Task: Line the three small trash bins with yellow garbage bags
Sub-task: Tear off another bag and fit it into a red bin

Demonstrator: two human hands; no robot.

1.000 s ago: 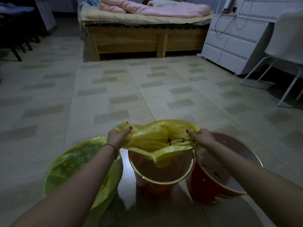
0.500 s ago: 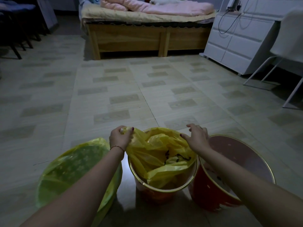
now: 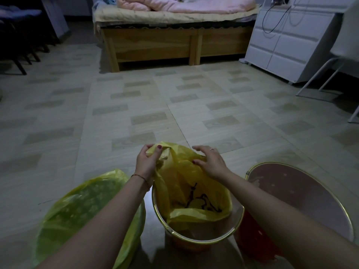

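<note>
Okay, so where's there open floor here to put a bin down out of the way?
Bare tiled floor stretches from the bins to the wooden bed and the white drawers. It is crowded at your knees: lined bin, middle bin and unlined red bin sit nearly rim to rim.

Wooden bed (image 3: 155,43) with pink quilt (image 3: 184,4), white drawer cabinet (image 3: 287,45), white chair (image 3: 345,45), tiled floor (image 3: 136,103)

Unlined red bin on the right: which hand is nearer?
Right. The right hand rests on the yellow bag in the middle bin, just left of the unlined red bin. The left hand pinches the bag's far-left edge, farther away.
</note>
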